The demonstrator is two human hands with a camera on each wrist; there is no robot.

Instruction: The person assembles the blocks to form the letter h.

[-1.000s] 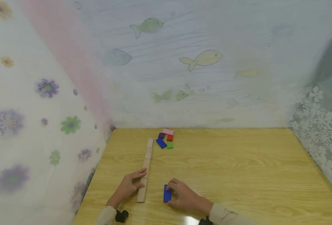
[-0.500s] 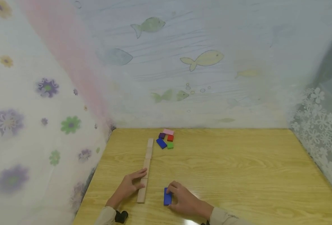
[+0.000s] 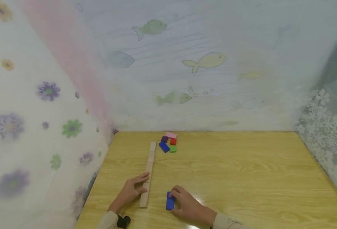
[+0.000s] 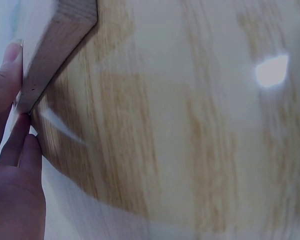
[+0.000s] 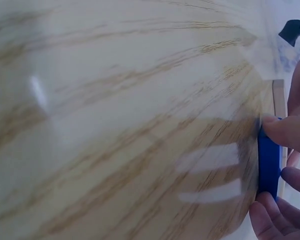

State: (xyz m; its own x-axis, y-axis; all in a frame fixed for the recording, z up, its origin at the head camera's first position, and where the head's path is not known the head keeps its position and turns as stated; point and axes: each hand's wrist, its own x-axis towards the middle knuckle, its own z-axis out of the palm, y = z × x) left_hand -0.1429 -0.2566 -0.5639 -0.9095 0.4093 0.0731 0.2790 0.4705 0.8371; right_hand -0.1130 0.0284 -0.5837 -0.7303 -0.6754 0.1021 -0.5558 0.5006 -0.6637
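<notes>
In the head view, my right hand [image 3: 189, 205] pinches a blue rectangular block [image 3: 169, 204] that lies flat on the table. The right wrist view shows thumb and fingers at the two ends of this blue block [image 5: 269, 162]. To its left, several plain wooden blocks [image 3: 144, 199] form a straight row, end to end, running away from me. My left hand [image 3: 130, 190] rests against the row's left side, thumb and fingers spread along it. A wooden block [image 4: 55, 50] and the left hand [image 4: 12, 175] also show in the left wrist view.
Past the row's far end lies a loose cluster: a pink block [image 3: 171, 135], a purple block [image 3: 164, 139], a red block [image 3: 173, 141], another blue block [image 3: 164, 147] and a green block [image 3: 172, 149]. Patterned cloth walls [image 3: 202, 105] border the wooden table [image 3: 242, 171].
My right hand has drawn the blue block slightly toward me, mostly between the first two frames. The left hand and the wooden row have stayed in place.
</notes>
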